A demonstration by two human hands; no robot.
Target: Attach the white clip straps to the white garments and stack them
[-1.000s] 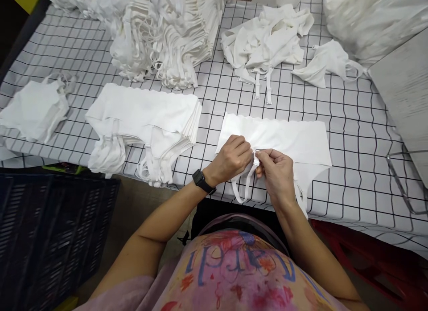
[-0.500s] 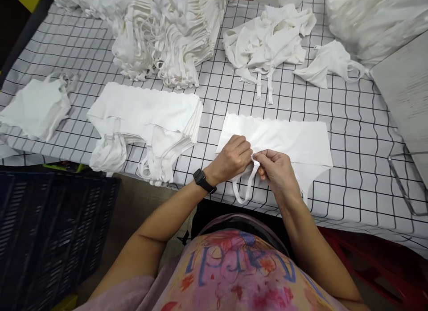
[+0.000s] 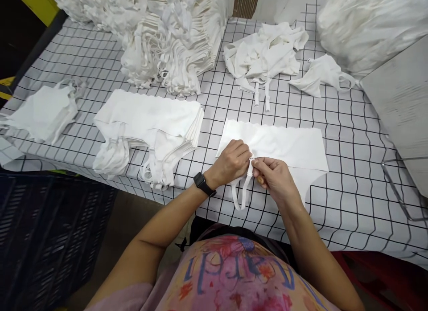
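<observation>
A white bra top [image 3: 287,144] with a wavy edge lies flat on the table in front of me. Its thin shoulder strap [image 3: 244,191] hangs in a loop below my hands. My left hand [image 3: 233,161], with a black watch at the wrist, is curled closed and grips the strap close to where it joins the cloth. Thumb and fingers of my right hand [image 3: 277,177] pinch the same strap just beside it, near a small slider. The fingertips of both hands almost meet, and what lies inside the left fist is hidden.
A neat stack of bra tops [image 3: 150,115] lies to the left, with a smaller pile [image 3: 47,112] farther left. Behind are a tall stack [image 3: 187,48], a loose heap [image 3: 264,52] and a single piece [image 3: 323,75]. A dark blue crate [image 3: 50,231] stands below the table edge.
The view has tilted up a little. My right fingers have shifted slightly along the strap by my left fist; the bra top stays in place.
</observation>
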